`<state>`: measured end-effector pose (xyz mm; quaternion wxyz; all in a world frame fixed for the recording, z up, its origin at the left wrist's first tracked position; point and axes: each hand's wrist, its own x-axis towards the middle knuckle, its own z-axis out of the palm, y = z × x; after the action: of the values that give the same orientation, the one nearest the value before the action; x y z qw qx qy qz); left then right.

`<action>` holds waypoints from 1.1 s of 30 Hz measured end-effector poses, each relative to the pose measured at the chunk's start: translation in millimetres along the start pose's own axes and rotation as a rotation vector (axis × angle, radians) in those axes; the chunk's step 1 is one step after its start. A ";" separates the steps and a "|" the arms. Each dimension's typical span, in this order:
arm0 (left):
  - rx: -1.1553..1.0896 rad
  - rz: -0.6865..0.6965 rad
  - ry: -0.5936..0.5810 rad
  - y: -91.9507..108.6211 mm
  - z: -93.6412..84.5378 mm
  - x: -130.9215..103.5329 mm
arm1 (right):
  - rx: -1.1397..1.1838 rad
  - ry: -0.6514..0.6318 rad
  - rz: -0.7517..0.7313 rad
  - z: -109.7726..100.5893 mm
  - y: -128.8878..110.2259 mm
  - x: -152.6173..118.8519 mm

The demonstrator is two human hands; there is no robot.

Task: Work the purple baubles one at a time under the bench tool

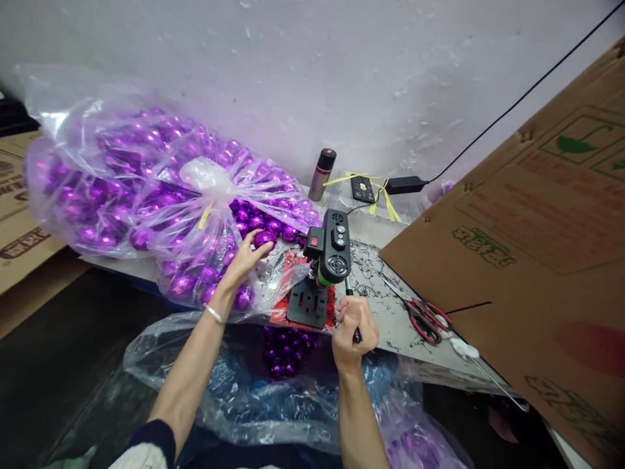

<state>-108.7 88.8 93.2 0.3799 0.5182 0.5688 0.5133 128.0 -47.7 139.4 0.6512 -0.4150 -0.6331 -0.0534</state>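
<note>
A shiny purple ball is pinched between the thumb and fingers of my left hand, at the opening of a big clear bag full of similar balls. My right hand is wrapped round the black lever handle of a small black press machine. The machine's slotted base plate rests on a red sheet between my two hands. Below the table edge, more purple balls lie in an open clear bag.
Red-handled scissors lie to the right beside a large cardboard box. A bottle, a black power adapter and yellow ties are near the wall. Black scraps litter the table.
</note>
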 end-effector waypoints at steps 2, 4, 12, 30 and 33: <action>-0.170 -0.063 -0.090 0.2 0.5 -26.7 | -0.007 0.000 0.034 -0.5 -3.5 6.4; -0.219 -0.093 -0.138 -3.1 10.0 -57.0 | -0.008 0.000 0.073 -0.5 -7.4 13.5; 0.137 0.159 -0.233 -34.6 73.3 -117.1 | 0.026 -0.008 0.091 -1.5 -10.9 21.0; 0.305 0.528 -0.158 -54.4 100.1 -112.7 | -0.030 -0.017 0.014 -1.6 -5.1 8.6; 0.331 0.542 -0.159 -57.6 98.5 -114.4 | -0.020 -0.022 0.020 -1.4 -4.6 7.8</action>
<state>-5.2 -0.9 7.3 0.1832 0.7439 0.4544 0.4544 127.9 -48.0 148.5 0.6407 -0.4283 -0.6354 -0.0486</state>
